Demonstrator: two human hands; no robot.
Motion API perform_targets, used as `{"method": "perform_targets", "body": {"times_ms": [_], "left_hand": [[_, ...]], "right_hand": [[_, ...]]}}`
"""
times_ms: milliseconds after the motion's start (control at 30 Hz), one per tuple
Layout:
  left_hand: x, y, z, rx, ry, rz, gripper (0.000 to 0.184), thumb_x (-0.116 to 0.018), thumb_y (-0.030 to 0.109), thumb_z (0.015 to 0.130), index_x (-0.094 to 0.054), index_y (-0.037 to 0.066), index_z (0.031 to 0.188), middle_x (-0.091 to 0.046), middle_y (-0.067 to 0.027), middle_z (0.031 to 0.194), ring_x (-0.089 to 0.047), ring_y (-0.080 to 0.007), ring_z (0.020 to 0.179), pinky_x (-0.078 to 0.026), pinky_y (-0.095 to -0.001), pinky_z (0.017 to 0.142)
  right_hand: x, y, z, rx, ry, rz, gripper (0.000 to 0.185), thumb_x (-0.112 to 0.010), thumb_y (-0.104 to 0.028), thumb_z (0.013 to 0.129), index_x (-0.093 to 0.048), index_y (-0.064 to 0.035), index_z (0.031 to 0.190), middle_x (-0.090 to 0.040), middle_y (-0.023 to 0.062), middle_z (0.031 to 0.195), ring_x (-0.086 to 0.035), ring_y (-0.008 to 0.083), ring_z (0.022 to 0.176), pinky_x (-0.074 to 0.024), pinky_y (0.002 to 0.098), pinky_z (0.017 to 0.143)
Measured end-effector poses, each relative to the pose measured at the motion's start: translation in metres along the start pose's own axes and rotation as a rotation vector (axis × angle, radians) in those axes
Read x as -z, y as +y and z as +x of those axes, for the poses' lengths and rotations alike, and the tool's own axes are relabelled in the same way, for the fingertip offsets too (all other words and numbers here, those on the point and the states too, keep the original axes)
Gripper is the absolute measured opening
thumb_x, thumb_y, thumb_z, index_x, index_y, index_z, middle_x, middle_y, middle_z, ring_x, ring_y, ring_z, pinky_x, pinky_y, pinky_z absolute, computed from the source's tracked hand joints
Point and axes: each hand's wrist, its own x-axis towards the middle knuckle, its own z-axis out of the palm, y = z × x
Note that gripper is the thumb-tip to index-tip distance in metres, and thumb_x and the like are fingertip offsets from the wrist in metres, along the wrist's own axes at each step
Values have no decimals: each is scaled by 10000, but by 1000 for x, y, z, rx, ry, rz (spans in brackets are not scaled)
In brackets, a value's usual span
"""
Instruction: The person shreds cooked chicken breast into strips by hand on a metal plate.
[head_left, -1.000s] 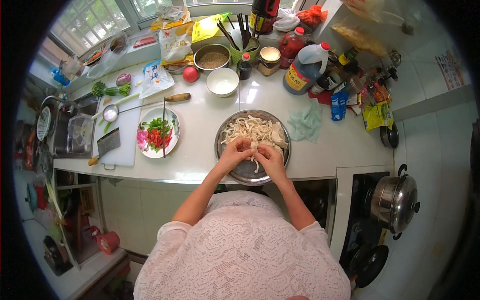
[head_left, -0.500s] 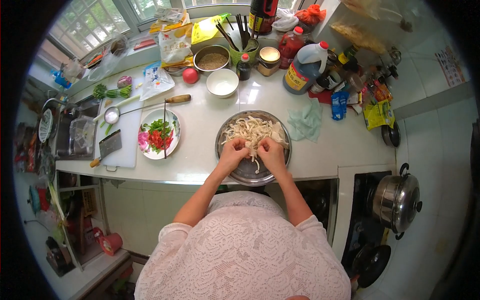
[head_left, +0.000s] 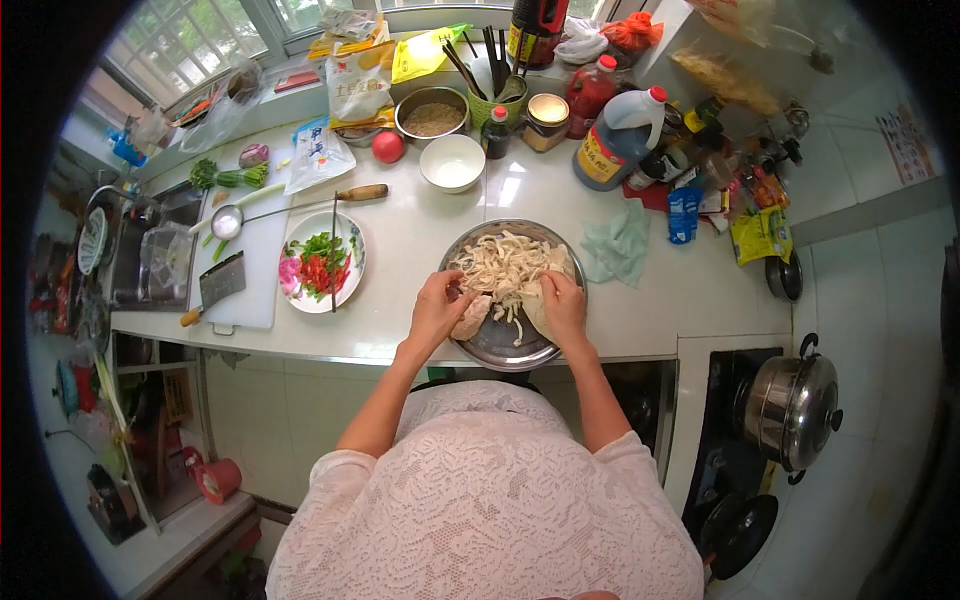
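Observation:
A round metal tray (head_left: 502, 357) holds a heap of pale shredded chicken (head_left: 508, 262). At the tray's left side, my left hand (head_left: 436, 306) pinches a larger piece of chicken (head_left: 472, 317) between thumb and fingers. Over the right side, my right hand (head_left: 564, 308) is closed on another pale chicken piece (head_left: 537, 311), partly hidden by the fingers. Some thin strips hang from the heap between my hands onto the bare metal.
Left of the tray is a plate (head_left: 355, 240) of chopped red and green peppers with chopsticks across it. Further left, a cleaver (head_left: 222, 281) and ladle (head_left: 228, 221) lie on a white cutting board (head_left: 262, 300). Behind stands a white bowl (head_left: 451, 165); a cloth (head_left: 617, 243) lies right.
My hands were close together over the chicken and have moved apart, left hand leftward and right hand rightward. A larger chicken piece now shows at each hand.

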Motion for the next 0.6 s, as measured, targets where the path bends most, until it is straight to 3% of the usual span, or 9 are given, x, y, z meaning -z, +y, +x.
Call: {"method": "perform_targets", "body": {"times_ms": [200,233,400,500,567,600], "left_hand": [[-10,-3,-37,-140,-46,321,578,-768,185,670,-492,-7,1141,-495,-181,1086,-531,-329,998,-465,-386,838],[-15,-5,-39,-203,-34,404,596,-776,180,660,-488,1,1151,-475,-183,1113,-516,-336,1016,-460,-389,852],[-24,-15,-32,-121,-79,468,569,-731,103,641,-488,-4,1144,-451,-206,1150,-488,-362,1063,-453,-398,861],[-15,-17,-22,-41,-89,347,521,-712,71,634,-517,-10,1110,-507,-180,1108,-534,-299,1029,-465,-350,842],[-5,-16,-11,265,-178,-144,509,-739,114,618,-545,-2,1074,-575,-129,1039,-576,-221,917,-471,-307,804],[-5,-25,-4,320,-102,-371,468,-747,129,645,-561,13,1057,-607,-84,969,-580,-158,845,-470,-280,785]], "right_hand": [[11,7,-20,-150,-55,14,268,-635,-109,778,-600,1,1019,-588,157,963,-582,306,870,-464,380,780],[14,7,-24,-148,-58,14,268,-635,-109,778,-600,1,1019,-588,157,963,-582,306,870,-464,380,780],[22,0,-41,6,-142,-352,463,-671,-124,730,-497,-13,1143,-495,160,1112,-473,341,1060,-401,425,877],[17,0,-42,44,-126,-361,518,-687,-127,710,-472,-14,1167,-469,157,1142,-455,350,1075,-388,442,888],[15,1,-40,57,-105,-340,522,-688,-122,709,-470,-11,1171,-468,160,1142,-455,351,1073,-386,440,892],[14,1,-38,69,-83,-320,526,-688,-118,708,-469,-8,1174,-468,163,1142,-455,351,1071,-383,438,897]]}}
